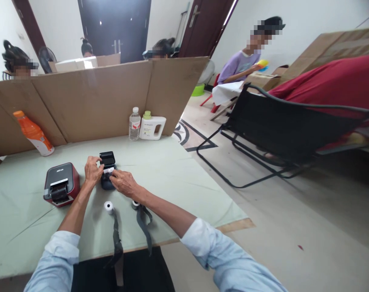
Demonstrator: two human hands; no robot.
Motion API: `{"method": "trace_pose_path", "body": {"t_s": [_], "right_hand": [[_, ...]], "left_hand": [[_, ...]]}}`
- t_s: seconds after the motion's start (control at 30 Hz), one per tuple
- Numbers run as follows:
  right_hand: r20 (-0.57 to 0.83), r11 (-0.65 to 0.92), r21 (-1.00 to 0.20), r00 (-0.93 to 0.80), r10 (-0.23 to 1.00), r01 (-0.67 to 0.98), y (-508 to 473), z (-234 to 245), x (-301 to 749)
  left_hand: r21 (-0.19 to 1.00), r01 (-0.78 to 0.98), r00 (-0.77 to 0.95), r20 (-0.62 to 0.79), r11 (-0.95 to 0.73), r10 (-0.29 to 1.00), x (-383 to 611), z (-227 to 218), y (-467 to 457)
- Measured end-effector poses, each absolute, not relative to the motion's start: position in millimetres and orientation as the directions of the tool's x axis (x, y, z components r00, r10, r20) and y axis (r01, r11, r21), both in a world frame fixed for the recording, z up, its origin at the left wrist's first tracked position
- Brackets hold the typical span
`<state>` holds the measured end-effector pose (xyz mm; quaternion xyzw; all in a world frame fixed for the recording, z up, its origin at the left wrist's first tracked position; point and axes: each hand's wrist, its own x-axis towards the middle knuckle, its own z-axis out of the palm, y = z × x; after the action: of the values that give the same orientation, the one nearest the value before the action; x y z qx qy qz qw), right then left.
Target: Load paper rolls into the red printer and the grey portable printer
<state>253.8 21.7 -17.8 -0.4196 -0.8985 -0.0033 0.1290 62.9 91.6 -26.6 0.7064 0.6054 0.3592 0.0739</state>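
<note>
A small dark label printer [107, 183] sits on the table with its lid [107, 157] raised. White paper [109, 170] shows in its opened bay. My left hand [93, 168] is closed on the printer's left side, the thumb near the hinge. From the right, my right hand [124, 182] grips the printer's edge beside the paper; its fingertips are partly hidden. Nearer to me stands a white paper roll [109, 208] with a dark strip [116, 235] hanging over the table edge. A second roll [135, 205], partly behind my right forearm, trails another dark strip [144, 229].
Left of my hands stands a larger red and black label printer [62, 184]. An orange bottle [34, 134], a clear water bottle [135, 125] and a white jug [152, 127] line the cardboard partition [102, 95]. A black folding chair [281, 125] and a seated person [239, 67] are at right.
</note>
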Motion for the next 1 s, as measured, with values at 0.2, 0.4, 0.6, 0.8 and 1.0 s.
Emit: {"method": "trace_pose_path", "body": {"t_s": [0.2,0.4,0.6,0.8,1.0], "right_hand": [[0.231,0.654,-0.1,-0.622,0.749,0.75,16,-17,253],[0.225,0.68,-0.126,-0.647,0.729,0.722,10,-15,258],[0.235,0.678,-0.196,-0.638,0.734,0.708,1,-20,266],[0.288,0.576,-0.389,-0.499,0.818,0.719,26,-33,285],[0.253,0.637,-0.458,-0.595,0.763,0.621,50,-57,294]], "left_hand": [[0.75,0.614,-0.023,0.327,-0.244,0.945,61,-24,101],[0.673,0.617,0.192,0.375,-0.409,0.907,45,-31,73],[0.568,0.666,0.348,0.336,-0.483,0.875,33,-41,36],[0.515,0.734,0.381,0.228,-0.443,0.896,22,-47,23],[0.5,0.749,0.364,0.239,-0.435,0.9,26,-55,21]]}}
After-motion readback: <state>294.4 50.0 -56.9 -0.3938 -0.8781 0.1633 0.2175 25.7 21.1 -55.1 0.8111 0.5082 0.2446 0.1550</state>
